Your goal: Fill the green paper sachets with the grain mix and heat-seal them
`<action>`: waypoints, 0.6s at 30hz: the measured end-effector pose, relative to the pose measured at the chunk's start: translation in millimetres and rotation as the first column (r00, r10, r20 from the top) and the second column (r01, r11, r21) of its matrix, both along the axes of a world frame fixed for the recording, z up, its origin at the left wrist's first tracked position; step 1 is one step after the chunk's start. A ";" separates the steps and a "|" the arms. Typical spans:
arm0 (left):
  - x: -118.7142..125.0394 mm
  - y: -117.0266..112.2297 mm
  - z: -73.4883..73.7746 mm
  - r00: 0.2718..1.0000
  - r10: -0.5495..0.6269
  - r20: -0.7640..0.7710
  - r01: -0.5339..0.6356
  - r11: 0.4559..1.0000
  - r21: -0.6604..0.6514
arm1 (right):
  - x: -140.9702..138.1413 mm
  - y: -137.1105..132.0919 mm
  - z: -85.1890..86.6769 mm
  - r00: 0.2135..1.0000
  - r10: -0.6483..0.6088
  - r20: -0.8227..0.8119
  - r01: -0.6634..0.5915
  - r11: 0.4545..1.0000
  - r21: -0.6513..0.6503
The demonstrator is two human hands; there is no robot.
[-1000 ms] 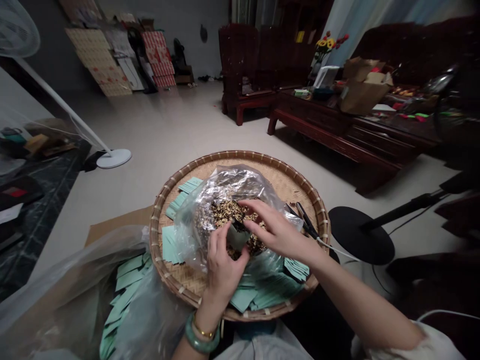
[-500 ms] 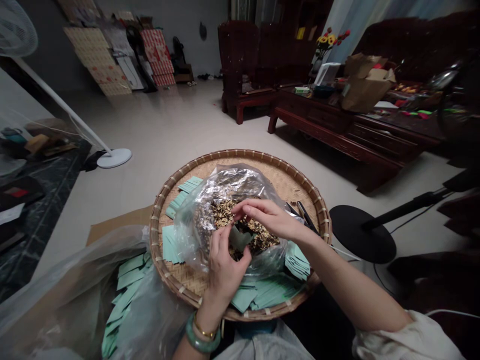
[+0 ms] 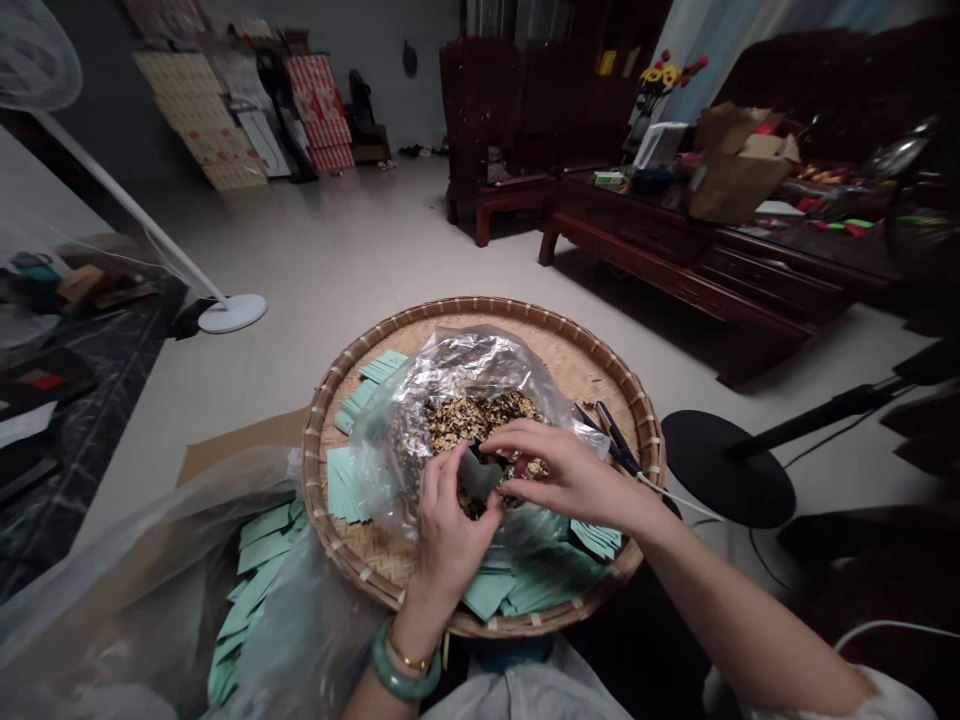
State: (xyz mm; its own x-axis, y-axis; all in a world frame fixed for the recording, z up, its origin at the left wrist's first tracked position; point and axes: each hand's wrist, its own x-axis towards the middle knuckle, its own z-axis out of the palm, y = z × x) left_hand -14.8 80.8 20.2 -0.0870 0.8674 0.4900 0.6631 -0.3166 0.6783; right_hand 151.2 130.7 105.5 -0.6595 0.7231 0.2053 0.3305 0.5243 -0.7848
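Closest in, the left hand (image 3: 448, 520) pinches a small green packet (image 3: 476, 478), holding it over the clear bag (image 3: 390, 440) of dried brown bits (image 3: 457, 420). The right hand (image 3: 566, 475) has its fingertips bunched at the packet's mouth. The bag sits on a round woven tray (image 3: 487, 308) among loose green sachets (image 3: 540, 585), with black scissors (image 3: 611, 440) at the right rim.

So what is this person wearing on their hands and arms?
No gloves. The left hand has a thick green bangle and a thin gold bracelet at its wrist. The right hand has its forearm uncovered up to a loose cream sleeve at the lower right corner.
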 end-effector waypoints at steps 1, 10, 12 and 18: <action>0.3 -0.3 0.0 1.000 0.003 0.004 -0.003 1.000 0.004 | 0.2 -1.2 -0.7 1.000 -0.013 0.001 0.013 1.000 0.017; -1.1 -3.5 -3.5 1.000 -0.021 0.009 0.021 1.000 0.020 | -10.2 -12.3 -12.8 0.935 -0.155 0.319 0.072 0.964 0.255; -2.9 -3.0 -3.2 1.000 -0.021 0.001 0.021 0.999 0.026 | -10.5 -9.5 -16.6 0.946 -0.169 0.278 0.103 0.966 0.236; -6.8 -6.7 -3.8 0.994 -0.085 -0.065 0.087 0.996 0.032 | -8.9 -10.8 -6.7 0.951 -0.296 0.089 0.283 0.950 0.133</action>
